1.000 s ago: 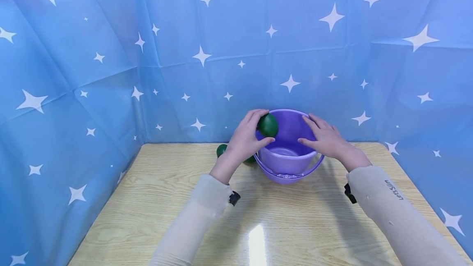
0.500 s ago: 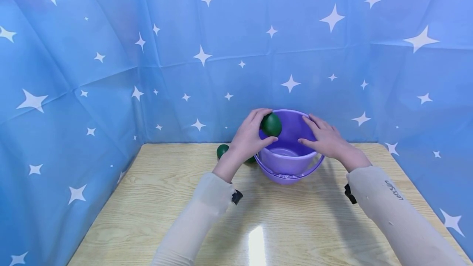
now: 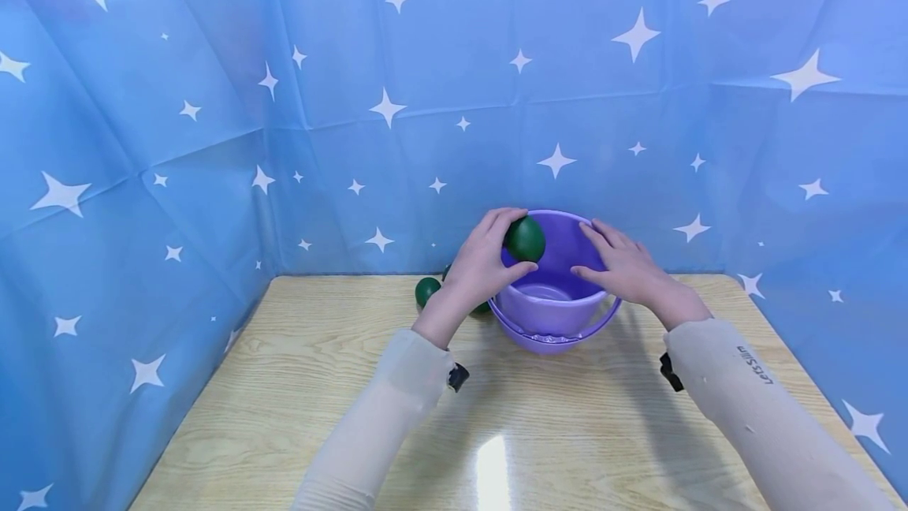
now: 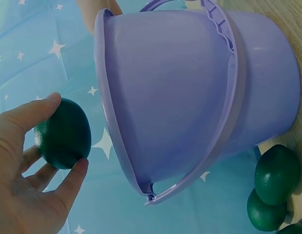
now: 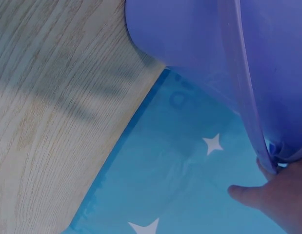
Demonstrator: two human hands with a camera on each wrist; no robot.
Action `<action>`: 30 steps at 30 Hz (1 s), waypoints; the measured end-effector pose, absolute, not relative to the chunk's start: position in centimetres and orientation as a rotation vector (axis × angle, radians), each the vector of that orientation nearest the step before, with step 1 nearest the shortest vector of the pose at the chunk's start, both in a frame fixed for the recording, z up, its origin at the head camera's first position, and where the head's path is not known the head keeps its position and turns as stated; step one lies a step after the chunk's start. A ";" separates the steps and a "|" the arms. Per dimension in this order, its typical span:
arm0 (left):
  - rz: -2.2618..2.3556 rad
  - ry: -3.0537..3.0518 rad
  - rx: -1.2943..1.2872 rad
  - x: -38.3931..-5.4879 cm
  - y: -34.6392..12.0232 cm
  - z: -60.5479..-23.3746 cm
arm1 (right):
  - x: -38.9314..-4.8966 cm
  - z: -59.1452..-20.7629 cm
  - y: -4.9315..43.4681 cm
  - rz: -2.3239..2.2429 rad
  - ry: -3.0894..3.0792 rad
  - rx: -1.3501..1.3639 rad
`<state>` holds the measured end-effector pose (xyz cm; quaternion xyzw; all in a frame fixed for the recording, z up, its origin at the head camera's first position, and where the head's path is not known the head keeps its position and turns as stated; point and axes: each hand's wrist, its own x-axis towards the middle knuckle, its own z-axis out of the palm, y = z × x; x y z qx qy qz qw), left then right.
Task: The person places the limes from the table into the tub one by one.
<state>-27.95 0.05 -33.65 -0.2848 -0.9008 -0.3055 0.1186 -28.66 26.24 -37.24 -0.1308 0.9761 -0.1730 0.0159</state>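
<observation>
My left hand (image 3: 485, 255) pinches a dark green egg-shaped fruit (image 3: 526, 240) between thumb and fingers, over the left side of the bucket opening. The left wrist view shows this smooth, glossy fruit (image 4: 68, 136) held beside the rim. The purple bucket (image 3: 553, 312) stands upright, its handle (image 3: 613, 312) hanging down at the front. At the bucket's right rim rests my right hand (image 3: 627, 262), thumb and forefinger straight and spread over the opening. In the right wrist view, the right hand's fingers (image 5: 248, 195) reach past the rim near the handle joint.
More dark green fruits (image 4: 277, 175) lie on the table left of the bucket, partly behind my left arm in the head view. The wood-grain table (image 3: 319, 393) ends at a blue star-patterned curtain (image 3: 454, 101) behind and at both sides.
My left hand has moved slightly right with the green fruit, farther over the bucket opening. More of the fruits behind my left wrist show now. The right hand and bucket stay put.
</observation>
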 end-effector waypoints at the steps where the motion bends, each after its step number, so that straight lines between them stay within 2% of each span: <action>1: -0.893 -2.633 -0.835 -28.0 0.1 -33.7 | -28.7 -37.2 26.2 -0.537 3.036 -0.408; 30: -0.888 -2.634 -0.854 -28.1 0.4 -33.8 | -28.6 -37.2 26.2 -0.535 3.037 -0.406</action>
